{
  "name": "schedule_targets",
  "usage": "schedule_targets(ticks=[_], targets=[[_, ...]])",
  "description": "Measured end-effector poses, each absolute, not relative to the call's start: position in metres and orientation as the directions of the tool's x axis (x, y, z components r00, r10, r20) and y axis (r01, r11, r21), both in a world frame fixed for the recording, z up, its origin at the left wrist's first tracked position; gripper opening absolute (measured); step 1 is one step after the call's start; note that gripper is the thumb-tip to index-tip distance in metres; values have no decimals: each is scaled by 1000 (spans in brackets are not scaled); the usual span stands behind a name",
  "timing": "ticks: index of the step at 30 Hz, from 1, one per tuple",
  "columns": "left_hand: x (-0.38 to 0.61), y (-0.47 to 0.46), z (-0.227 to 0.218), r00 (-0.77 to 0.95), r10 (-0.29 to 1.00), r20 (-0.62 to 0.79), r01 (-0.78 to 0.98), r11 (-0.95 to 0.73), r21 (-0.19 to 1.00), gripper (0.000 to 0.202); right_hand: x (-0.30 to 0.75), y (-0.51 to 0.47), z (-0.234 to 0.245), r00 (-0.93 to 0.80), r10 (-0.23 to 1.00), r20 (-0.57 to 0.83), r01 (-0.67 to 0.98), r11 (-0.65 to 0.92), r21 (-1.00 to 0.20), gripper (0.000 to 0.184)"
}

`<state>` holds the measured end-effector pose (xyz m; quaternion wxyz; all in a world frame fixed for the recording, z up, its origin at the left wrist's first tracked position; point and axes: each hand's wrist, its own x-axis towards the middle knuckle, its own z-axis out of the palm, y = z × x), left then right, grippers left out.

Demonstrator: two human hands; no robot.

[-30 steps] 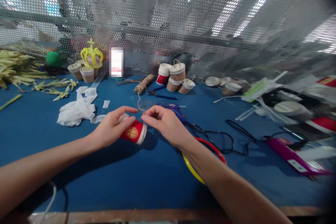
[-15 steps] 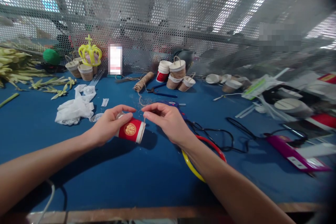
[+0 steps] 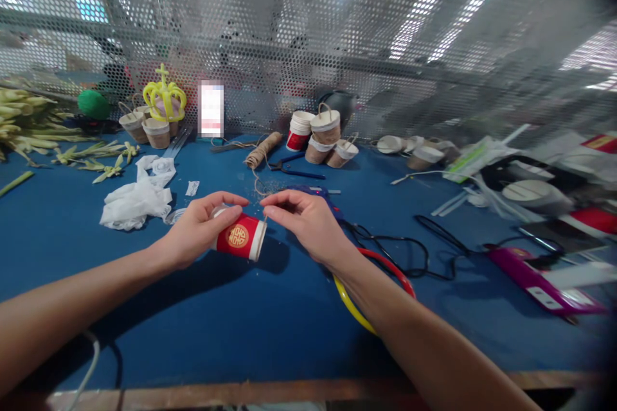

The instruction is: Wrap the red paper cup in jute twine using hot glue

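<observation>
A red paper cup (image 3: 237, 236) with a gold emblem and a white rim lies tipped on its side in my left hand (image 3: 196, 231), its mouth facing right. My left thumb and fingers are closed around its base end. At the cup's rim, my right hand (image 3: 301, 218) pinches a thin piece of twine (image 3: 265, 218) between thumb and fingertips. Behind my hands lies a roll of twine (image 3: 263, 149), its loose strand trailing toward the cup. A blue glue gun (image 3: 315, 191) is partly hidden behind my right hand.
Pliers (image 3: 296, 170), stacked red cups (image 3: 299, 131) and small twine-handled buckets (image 3: 326, 127) stand at the back. White lace (image 3: 135, 200) lies left. A red-yellow ring (image 3: 354, 305) sits beneath my right forearm; black cable (image 3: 405, 241) and a purple power strip (image 3: 535, 279) are right.
Almost nothing differs. Both hands keep the same grip, and the cup has shifted only very slightly.
</observation>
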<state>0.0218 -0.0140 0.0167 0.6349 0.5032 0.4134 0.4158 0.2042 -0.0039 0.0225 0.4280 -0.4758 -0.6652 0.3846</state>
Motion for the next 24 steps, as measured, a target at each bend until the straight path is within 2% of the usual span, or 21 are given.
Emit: schedule_targets(ticks=[14,24], targets=[[21,-13,14,305,949,-80,-133,125,983,31,203,-3,20,-178,963,202,332,252,-909,10],[21,-13,14,297,952,-74,-157,125,980,29,203,-6,23,-190,959,211,417,273,-867,13]])
